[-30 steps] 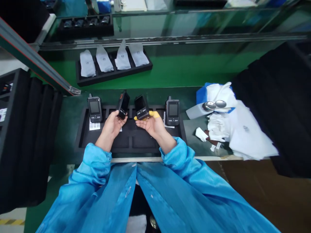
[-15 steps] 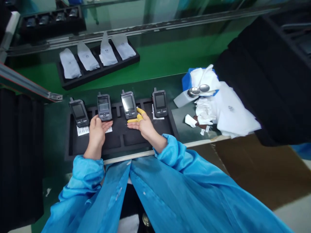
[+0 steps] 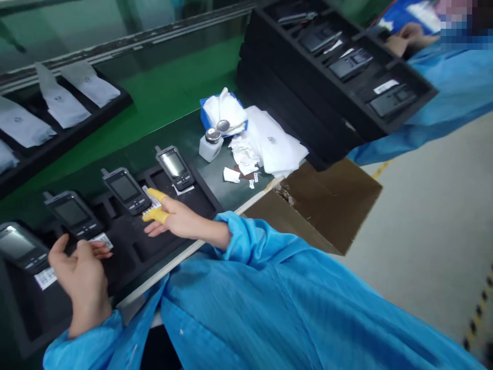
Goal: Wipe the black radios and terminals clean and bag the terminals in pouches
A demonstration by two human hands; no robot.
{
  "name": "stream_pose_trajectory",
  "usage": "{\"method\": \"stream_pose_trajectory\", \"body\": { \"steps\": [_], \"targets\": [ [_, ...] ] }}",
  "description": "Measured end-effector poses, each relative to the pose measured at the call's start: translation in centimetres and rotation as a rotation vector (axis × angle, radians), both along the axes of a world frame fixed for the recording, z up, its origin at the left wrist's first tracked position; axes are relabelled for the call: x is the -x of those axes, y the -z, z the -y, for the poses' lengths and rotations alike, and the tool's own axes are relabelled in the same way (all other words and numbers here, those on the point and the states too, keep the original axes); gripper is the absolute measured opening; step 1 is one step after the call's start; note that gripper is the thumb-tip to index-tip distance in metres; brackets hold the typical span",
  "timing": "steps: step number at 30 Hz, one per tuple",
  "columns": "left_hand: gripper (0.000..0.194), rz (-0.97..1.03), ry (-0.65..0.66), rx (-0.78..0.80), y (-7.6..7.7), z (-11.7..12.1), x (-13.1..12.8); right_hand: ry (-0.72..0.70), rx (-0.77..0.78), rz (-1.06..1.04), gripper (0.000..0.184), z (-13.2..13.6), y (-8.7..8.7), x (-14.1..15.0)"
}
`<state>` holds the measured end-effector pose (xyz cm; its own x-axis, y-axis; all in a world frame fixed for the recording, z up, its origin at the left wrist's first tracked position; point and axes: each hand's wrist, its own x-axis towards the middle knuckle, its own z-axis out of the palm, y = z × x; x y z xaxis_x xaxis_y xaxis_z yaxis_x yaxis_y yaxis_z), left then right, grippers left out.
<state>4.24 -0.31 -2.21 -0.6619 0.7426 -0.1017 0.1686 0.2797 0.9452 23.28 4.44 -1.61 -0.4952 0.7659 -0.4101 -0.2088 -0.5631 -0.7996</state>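
Note:
Handheld radios with stub antennas and screens lie in a row on a black foam tray (image 3: 169, 241), white barcode labels by their lower ends. My left hand (image 3: 82, 264) is just below the second radio (image 3: 75, 213), thumb and fingers apart, with a label (image 3: 102, 240) by its fingertips. To its left lies the first radio (image 3: 23, 247). My right hand (image 3: 175, 217), with yellow finger cots, is open beside the lower end of the third radio (image 3: 125, 190). Its fingers are near that radio's label (image 3: 153, 201). The rightmost radio (image 3: 175, 167) lies beyond it.
White pouches (image 3: 90, 85) fill a black tray at the back left. A dispenser bottle (image 3: 211, 147), a blue box (image 3: 205, 117) of white cloths and white bags (image 3: 275, 146) stand right. Beyond are stacked foam trays (image 3: 292, 97), a cardboard box (image 3: 327, 205) and a co-worker's blue sleeve (image 3: 447, 87).
The view has swung right, bringing the stacked trays and co-worker's arm into sight. My left hand has opened away from the second radio; my right hand stays by the third.

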Motion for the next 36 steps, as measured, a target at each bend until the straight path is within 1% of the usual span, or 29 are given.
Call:
{"method": "stream_pose_trajectory", "body": {
  "steps": [1, 2, 3, 4, 5, 6, 7, 8, 9, 11, 14, 17, 19, 22, 25, 27, 29, 30, 31, 32, 34, 35, 36],
  "targets": [
    [0.036, -0.023, 0.023, -0.012, -0.2, 0.3, -0.6, 0.007, -0.093, 0.064, 0.066, -0.1, -0.3, -2.1],
    [0.036, -0.039, 0.046, -0.021, -0.4, 0.5, -1.2, 0.041, -0.22, 0.16, 0.057, -0.3, -0.5, -4.5],
    [0.037, -0.05, 0.066, -0.028, -0.6, 0.7, -1.8, 0.118, -0.356, 0.316, 0.045, -0.6, -0.6, -7.1],
    [0.039, -0.054, 0.084, -0.031, -0.7, 0.8, -2.4, 0.226, -0.492, 0.535, 0.037, -1.0, -0.5, -9.8],
    [0.04, -0.056, 0.099, -0.036, -0.8, 0.8, -2.9, 0.311, -0.582, 0.785, 0.033, -1.4, -0.4, -12.5],
    [0.041, -0.058, 0.113, -0.043, -0.8, 0.8, -3.5, 0.361, -0.613, 1.024, 0.031, -1.7, -0.2, -15.1],
    [0.042, -0.06, 0.128, -0.049, -0.8, 0.7, -4.0, 0.374, -0.599, 1.238, 0.03, -2.0, 0.1, -17.3],
    [0.042, -0.06, 0.151, -0.049, -0.7, 0.6, -4.5, 0.339, -0.567, 1.397, 0.03, -2.2, 0.5, -19.2],
    [0.042, -0.06, 0.176, -0.049, -0.6, 0.4, -5.0, 0.299, -0.555, 1.502, 0.032, -2.3, 0.9, -20.7],
    [0.043, -0.05, 0.234, -0.046, -0.4, 0.1, -6.0, 0.231, -0.57, 1.615, 0.035, -2.6, 1.7, -22.5],
    [0.045, -0.028, 0.327, -0.048, 0.0, -0.4, -7.4, 0.182, -0.655, 1.665, 0.036, -3.2, 2.8, -23.1],
    [0.045, -0.024, 0.401, -0.038, 0.3, -0.5, -8.1, 0.126, -0.662, 1.68, 0.036, -4.1, 3.2, -22.9],
    [0.045, -0.042, 0.419, -0.023, 0.6, -0.3, -8.2, 0.113, -0.654, 1.685, 0.037, -4.6, 3.2, -23.0],
    [0.042, -0.096, 0.414, -0.02, 1.2, 0.1, -7.9, 0.136, -0.69, 1.704, 0.041, -5.0, 2.9, -23.2],
    [0.036, -0.202, 0.449, -0.026, 1.6, 0.6, -8.1, 0.072, -0.691, 1.736, 0.04, -5.0, 3.0, -23.1],
    [0.029, -0.291, 0.525, -0.048, 1.7, 0.8, -8.6, 0.008, -0.672, 1.748, 0.037, -5.0, 3.2, -23.0],
    [0.022, -0.376, 0.644, -0.115, 1.7, 0.7, -9.4, -0.009, -0.674, 1.754, 0.038, -5.0, 3.0, -22.8],
    [0.02, -0.41, 0.71, -0.164, 1.7, 0.6, -9.8, 0.014, -0.68, 1.764, 0.039, -5.0, 2.8, -22.8],
    [0.02, -0.44, 0.771, -0.211, 1.8, 0.4, -10.1, 0.071, -0.703, 1.77, 0.041, -5.1, 2.4, -22.7],
    [0.021, -0.468, 0.826, -0.253, 2.0, 0.1, -10.5, 0.16, -0.751, 1.762, 0.042, -5.2, 2.0, -22.5],
    [0.025, -0.549, 0.915, -0.302, 2.5, -0.5, -11.1, 0.364, -0.922, 1.681, 0.041, -5.7, 1.0, -21.7],
    [0.028, -0.618, 0.951, -0.304, 2.7, -0.7, -11.5, 0.43, -1.027, 1.613, 0.04, -6.1, 0.5, -21.2],
    [0.03, -0.705, 0.984, -0.291, 3.0, -1.0, -11.8, 0.45, -1.121, 1.548, 0.039, -6.6, 0.0, -20.5]
  ]
}}
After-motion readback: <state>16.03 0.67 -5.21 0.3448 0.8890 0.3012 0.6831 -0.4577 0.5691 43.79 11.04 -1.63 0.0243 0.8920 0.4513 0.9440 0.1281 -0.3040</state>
